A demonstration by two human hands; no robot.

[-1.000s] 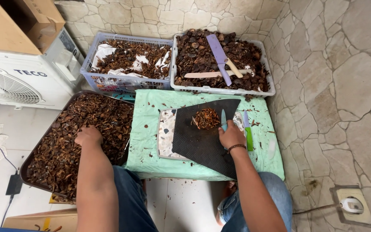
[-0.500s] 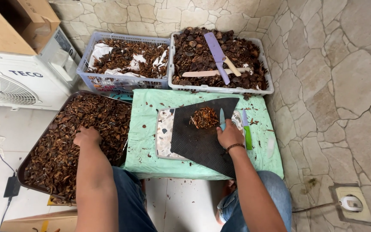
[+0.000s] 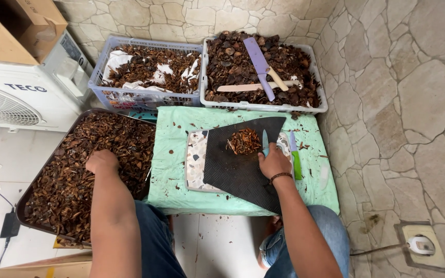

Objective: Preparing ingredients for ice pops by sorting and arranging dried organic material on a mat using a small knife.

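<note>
Mat (image 3: 238, 170) lies on the table (image 3: 171, 170), a small pile of bits (image 3: 244, 141) on it, right hand (image 3: 274, 162) beside the pile. Two baskets (image 3: 130, 100) stand side by side behind the table. Tray (image 3: 73, 128) sits left of it, left hand (image 3: 102, 161) in the tray.

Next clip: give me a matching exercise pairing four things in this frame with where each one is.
Things:
1. left hand
2. right hand
3. purple knife
4. small chopped pile

Places:
A. on the black mat
B. in the dark tray of brown pieces
C. across the white basket
D. holding a teal knife at the mat's edge

Pairs: 1-B, 2-D, 3-C, 4-A
</note>
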